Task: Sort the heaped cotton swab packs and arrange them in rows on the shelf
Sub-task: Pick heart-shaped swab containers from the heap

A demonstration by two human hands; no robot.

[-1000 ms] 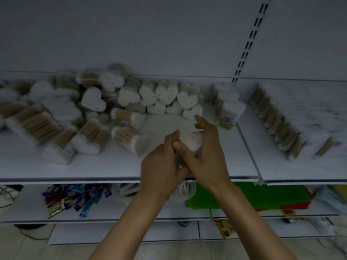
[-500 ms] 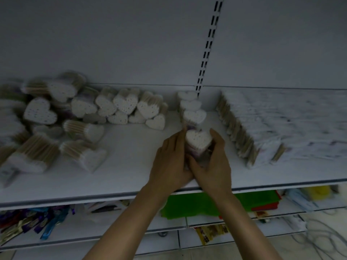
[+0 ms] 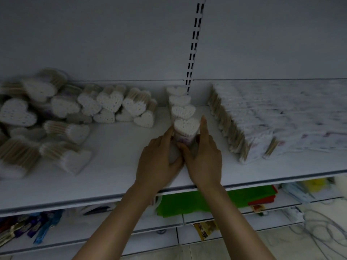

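The left hand (image 3: 159, 158) and right hand (image 3: 203, 156) grip one upright heart-shaped swab pack (image 3: 186, 128) between them — three matching packs (image 3: 180, 102) stand just beyond.

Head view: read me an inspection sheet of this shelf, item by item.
Surface: white shelf, dimly lit.
Job's things: front pack upright, ending a row of four heart packs; heap lies left.
Clutter: flat packs banked at right.
Grippers: left hand and right hand hold the front pack, one each side.
Cables: cables loose on the floor, lower right.
Surroundings: slotted upright behind; green sheets and wrappers on lower shelf.
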